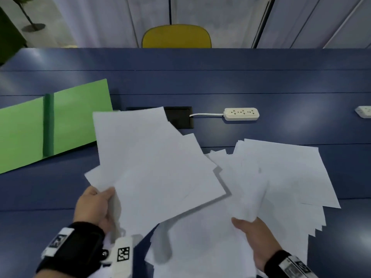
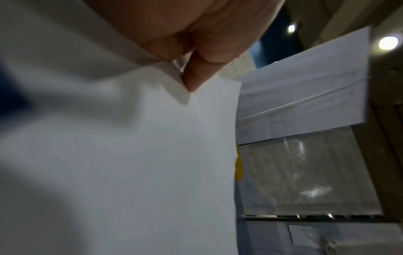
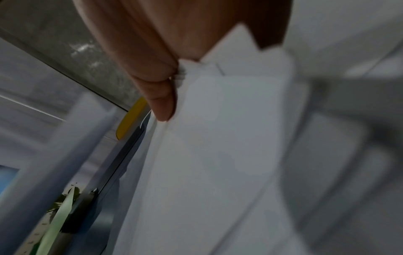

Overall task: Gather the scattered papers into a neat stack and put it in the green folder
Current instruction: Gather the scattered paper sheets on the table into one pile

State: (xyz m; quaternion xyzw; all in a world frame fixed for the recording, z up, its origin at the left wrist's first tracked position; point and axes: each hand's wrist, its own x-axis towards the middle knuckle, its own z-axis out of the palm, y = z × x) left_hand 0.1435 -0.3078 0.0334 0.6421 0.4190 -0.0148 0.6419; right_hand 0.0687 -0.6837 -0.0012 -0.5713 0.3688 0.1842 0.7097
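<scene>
Blue table [image 1: 261, 81], yellow chair [image 1: 176, 37] behind

Right hand [image 3: 152, 57] close to lens, thumb [image 3: 162, 101] pinching fanned white papers [image 3: 218, 138] at corner; yellow chair edge [image 3: 130, 119] just beyond thumb; green folder edge [image 3: 59, 222] farther beyond, blurred.

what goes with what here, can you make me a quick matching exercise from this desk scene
Things:
1. green folder
2. left hand
3. power strip
4. yellow chair

States or places:
A. behind the far edge of the desk
B. grips a fan of white papers
C. lies open on the desk, at the left
D. on the desk, white cable running to a black panel

Pairs: 1-C, 2-B, 3-D, 4-A
</scene>
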